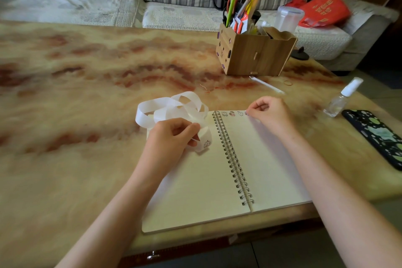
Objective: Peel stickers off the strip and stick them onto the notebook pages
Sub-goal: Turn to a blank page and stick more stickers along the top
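Observation:
An open spiral notebook (195, 180) with blank cream pages lies at the table's near edge. A long white sticker strip (171, 106) curls in loops over the notebook's top left corner. My left hand (171, 137) grips the strip's end, where a small cat sticker (206, 143) shows. Three small stickers (232, 113) sit in a row along the top of the right page. My right hand (269, 113), fingers curled, presses at the row's right end on the page; what is under its fingertips is hidden.
A wooden organizer box (254, 54) with pens and scissors stands behind the notebook. A white pen (266, 85), a small spray bottle (341, 98) and a phone in a dark patterned case (378, 135) lie to the right. A striped sofa runs along the back.

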{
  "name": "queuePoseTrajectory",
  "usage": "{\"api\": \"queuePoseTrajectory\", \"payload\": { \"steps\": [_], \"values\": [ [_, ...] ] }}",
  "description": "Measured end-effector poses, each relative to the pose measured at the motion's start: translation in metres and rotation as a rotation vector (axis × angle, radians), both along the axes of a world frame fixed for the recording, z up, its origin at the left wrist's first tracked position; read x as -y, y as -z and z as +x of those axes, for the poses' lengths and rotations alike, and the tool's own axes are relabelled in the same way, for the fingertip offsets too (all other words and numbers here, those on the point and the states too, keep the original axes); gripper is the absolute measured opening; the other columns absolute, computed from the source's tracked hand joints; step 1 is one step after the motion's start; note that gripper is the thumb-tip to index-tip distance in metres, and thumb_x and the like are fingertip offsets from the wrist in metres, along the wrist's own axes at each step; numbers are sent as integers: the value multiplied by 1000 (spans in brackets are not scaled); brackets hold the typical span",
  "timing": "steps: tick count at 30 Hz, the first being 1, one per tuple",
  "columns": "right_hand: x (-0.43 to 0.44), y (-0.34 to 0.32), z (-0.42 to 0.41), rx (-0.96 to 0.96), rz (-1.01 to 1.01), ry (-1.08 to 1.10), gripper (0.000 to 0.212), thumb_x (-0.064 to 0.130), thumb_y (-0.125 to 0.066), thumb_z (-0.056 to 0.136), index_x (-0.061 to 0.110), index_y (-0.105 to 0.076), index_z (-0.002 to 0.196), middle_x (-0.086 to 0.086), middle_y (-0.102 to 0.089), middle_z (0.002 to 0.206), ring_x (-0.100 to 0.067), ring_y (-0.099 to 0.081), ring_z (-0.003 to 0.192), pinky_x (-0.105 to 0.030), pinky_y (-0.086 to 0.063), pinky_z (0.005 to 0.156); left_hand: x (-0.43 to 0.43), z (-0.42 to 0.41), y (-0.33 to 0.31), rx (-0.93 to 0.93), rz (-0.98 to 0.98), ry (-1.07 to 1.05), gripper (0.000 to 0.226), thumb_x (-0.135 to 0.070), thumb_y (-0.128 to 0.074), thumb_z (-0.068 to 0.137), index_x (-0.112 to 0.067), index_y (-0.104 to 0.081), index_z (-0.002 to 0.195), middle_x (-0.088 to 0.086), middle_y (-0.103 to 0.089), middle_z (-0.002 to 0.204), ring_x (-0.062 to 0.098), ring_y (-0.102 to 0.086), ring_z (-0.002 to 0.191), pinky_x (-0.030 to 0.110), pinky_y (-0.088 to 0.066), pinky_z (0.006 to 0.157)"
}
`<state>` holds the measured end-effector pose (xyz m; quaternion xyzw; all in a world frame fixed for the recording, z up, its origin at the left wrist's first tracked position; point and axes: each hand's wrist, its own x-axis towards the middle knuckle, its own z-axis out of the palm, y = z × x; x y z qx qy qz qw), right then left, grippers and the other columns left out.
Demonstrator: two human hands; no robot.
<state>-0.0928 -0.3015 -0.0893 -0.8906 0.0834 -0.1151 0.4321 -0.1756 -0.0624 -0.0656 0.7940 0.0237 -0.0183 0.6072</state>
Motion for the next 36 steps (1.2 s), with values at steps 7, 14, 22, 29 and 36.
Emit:
{"api": "queuePoseTrajectory", "payload": {
  "steps": [7, 14, 22, 29, 36],
  "values": [
    [3, 3, 2, 12, 31, 15, 17, 13, -77, 76, 17, -63, 84, 6, -53, 68, -7, -47, 60, -22, -38, 59, 0, -1, 0, 5, 6, 4, 21, -22, -59, 91, -10, -70, 76, -6, -68, 62, -5, -50, 44, 22, -40, 59],
    [5, 7, 6, 39, -1, 59, 24, 3, -63, 83, 25, -61, 75, 9, -54, 68, -4, -46, 60, -23, -41, 66, 0, -1, 1, 0, 10, 0, 22, -22, -60, 90, -12, -70, 74, -8, -67, 58, -4, -48, 43, 24, -39, 60],
    [2, 5, 4, 41, 2, 24, 16, 14, -76, 79, 14, -64, 90, 9, -55, 72, -1, -49, 64, -18, -40, 65, 0, 0, 2, 4, 32, 4, 24, -25, -59, 91, -16, -69, 71, -10, -68, 57, -2, -44, 44, 25, -38, 61],
    [3, 3, 2, 35, -4, 8, 11, 10, -71, 82, 12, -66, 92, 10, -54, 74, -1, -47, 63, -11, -38, 62, 0, 1, 4, 5, 24, 3, 25, -24, -59, 90, -18, -69, 68, -7, -70, 60, 7, -52, 57, 28, -41, 66],
    [5, 0, 2, -12, -6, -32, 16, 1, -66, 84, 10, -66, 97, 9, -53, 76, -1, -47, 63, -9, -39, 61, 0, 1, 4, 26, 7, -8, 24, -24, -60, 90, -15, -69, 70, -9, -68, 57, 2, -54, 55, 27, -41, 65]
  ]
}}
